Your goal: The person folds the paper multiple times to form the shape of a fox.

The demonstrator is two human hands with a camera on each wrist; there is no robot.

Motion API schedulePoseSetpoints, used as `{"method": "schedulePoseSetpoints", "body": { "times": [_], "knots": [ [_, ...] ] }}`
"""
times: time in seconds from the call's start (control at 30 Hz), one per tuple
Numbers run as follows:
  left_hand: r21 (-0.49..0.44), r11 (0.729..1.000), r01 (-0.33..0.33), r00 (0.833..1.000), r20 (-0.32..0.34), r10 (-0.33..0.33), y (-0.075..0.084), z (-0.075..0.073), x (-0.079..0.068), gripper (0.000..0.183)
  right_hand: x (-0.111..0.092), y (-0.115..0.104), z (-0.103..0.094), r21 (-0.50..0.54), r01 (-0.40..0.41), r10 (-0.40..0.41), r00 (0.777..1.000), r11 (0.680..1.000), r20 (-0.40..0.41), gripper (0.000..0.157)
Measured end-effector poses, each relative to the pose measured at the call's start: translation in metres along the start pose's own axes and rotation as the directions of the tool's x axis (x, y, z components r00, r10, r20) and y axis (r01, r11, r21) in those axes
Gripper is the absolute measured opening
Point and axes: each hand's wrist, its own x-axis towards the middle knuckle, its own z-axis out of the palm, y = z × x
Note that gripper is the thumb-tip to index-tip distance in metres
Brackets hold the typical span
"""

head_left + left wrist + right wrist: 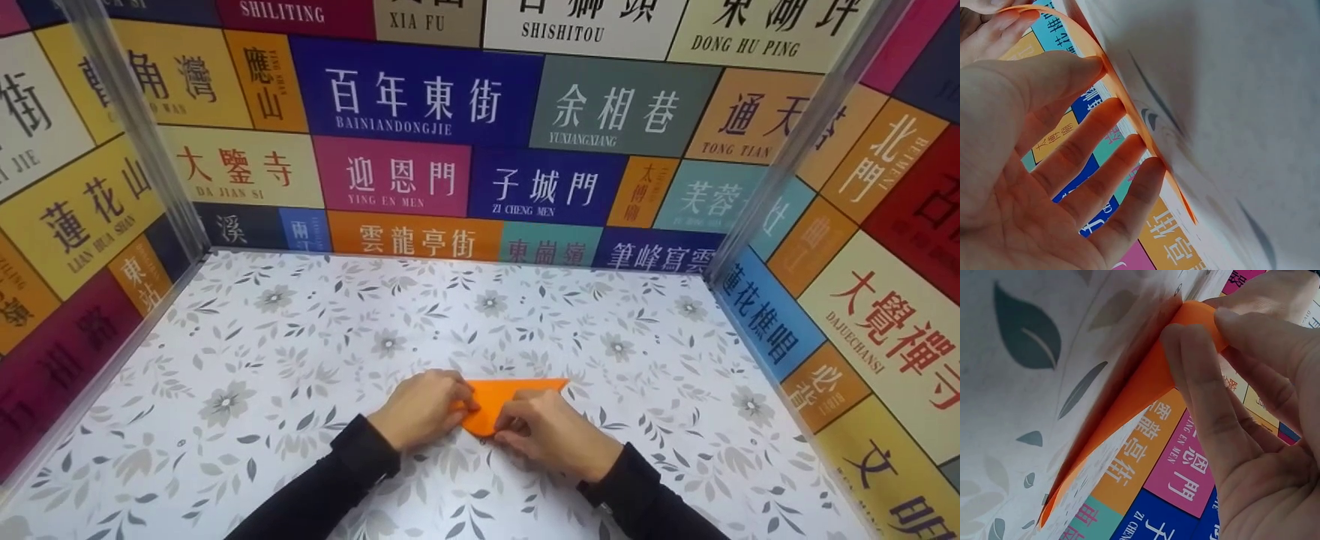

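Lying between a spread left grip (pixel 426 405) touching it and a pinching right grip (pixel 553 429), orange paper (pixel 495 397) curves.

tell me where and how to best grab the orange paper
Probably pinch the orange paper by its rounded near edge, coming from the person's side, thumb and fingers on opposite faces, near where the right hand grips. The thin sheet bows up there; its far right corner tapers to a point, offering less to hold.

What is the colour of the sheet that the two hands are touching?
The sheet is orange; it shows best in the head view.
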Motion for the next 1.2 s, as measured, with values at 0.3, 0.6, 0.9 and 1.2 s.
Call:
{"method": "schedulePoseSetpoints", "body": {
  "times": [0.3, 0.6, 0.9, 1.2],
  "knots": [
    [-0.015, 1.000, 0.011, 1.000, 0.024, -0.011, 0.0022, -0.0007, 0.0008, 0.017, -0.0013, -0.0010, -0.0018, -0.032, -0.002, 0.002, 1.000, 0.999, -0.023, 0.012],
    [0.001, 1.000, 0.015, 0.999, 0.032, -0.015, 0.0007, -0.0019, 0.0001, 0.017, 0.0000, -0.0008, -0.0015, -0.028, 0.007, -0.008, 1.000, 1.000, -0.027, 0.010],
    [-0.006, 1.000, -0.001, 1.000, 0.016, 0.001, 0.0014, -0.0029, 0.0006, 0.016, -0.0006, 0.0009, -0.0049, -0.044, 0.042, -0.044, 0.998, 0.998, -0.047, 0.010],
    [-0.011, 1.000, 0.006, 1.000, 0.010, -0.006, 0.0009, -0.0035, 0.0000, 0.017, 0.0012, 0.0000, -0.0091, -0.013, 0.012, -0.012, 0.999, 1.000, -0.033, 0.009]
  ]
}}
